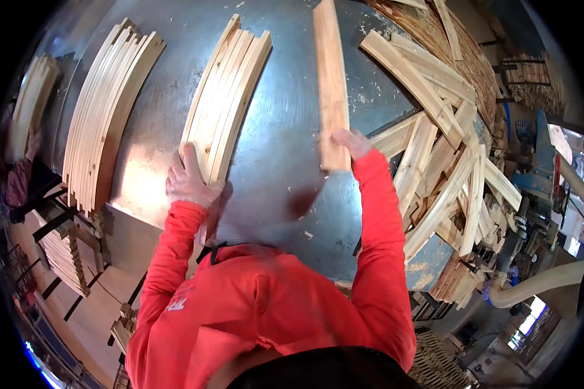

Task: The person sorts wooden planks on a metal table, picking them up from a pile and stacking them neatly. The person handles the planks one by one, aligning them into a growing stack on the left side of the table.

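The right hand [350, 144] is gripping the near end of a single wooden slat [331, 84], fingers closed around it, holding it flat on the metal counter [285, 149]. Left of that slat, the left hand [187, 178] is pressing, fingers spread, on the near end of a stack of slats [224, 97]. Sorting appears to be in hand (a loose heap [448, 162] is lying right of the slat). Judged next: squaring the slat against the stack.

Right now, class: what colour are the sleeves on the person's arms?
Bright red-orange, seen best in the head view, on the sleeves.
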Demonstrator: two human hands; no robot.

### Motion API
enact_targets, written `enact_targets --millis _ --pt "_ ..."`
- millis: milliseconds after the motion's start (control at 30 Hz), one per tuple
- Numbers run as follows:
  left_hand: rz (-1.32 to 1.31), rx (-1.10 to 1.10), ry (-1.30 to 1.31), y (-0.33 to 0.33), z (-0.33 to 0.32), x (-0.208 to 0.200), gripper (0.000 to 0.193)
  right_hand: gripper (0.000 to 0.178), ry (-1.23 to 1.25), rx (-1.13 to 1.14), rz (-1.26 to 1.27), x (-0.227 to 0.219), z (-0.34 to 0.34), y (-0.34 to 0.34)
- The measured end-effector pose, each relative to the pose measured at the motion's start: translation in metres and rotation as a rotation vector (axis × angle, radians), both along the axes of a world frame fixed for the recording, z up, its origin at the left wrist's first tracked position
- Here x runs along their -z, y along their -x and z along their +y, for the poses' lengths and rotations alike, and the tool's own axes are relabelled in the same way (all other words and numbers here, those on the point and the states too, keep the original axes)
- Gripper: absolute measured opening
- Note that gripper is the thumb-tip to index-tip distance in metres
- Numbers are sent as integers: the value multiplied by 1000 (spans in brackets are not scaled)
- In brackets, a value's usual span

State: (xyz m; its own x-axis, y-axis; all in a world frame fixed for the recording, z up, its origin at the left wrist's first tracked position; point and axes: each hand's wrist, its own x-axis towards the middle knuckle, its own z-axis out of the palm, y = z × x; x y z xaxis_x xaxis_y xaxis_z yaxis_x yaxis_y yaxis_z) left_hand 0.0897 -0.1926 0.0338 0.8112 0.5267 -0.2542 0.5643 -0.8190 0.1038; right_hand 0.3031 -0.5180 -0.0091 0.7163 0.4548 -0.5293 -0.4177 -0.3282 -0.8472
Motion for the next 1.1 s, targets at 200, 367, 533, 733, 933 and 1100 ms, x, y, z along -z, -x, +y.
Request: enact_targets --millis 200,367,533,733,933,1100 --pt "-301 50 409 14 48 8 100 60 -740 336 516 7 16 96" --pt "-365 -537 2282 38 52 12 88 54 -797 461 467 21 61 136" --pt "-627 -752 2722 60 19 86 67 45 -422 352 261 11 110 173" --pt "-454 -569 1663 84 97 137 53 57 454 -292 -250 -7 191 186" --pt "214 -468 373 78 182 7 44 51 236 -110 -231 13 300 207" --pt "-387 -372 25 123 293 5 44 80 -124 11 -37 67 361 192"
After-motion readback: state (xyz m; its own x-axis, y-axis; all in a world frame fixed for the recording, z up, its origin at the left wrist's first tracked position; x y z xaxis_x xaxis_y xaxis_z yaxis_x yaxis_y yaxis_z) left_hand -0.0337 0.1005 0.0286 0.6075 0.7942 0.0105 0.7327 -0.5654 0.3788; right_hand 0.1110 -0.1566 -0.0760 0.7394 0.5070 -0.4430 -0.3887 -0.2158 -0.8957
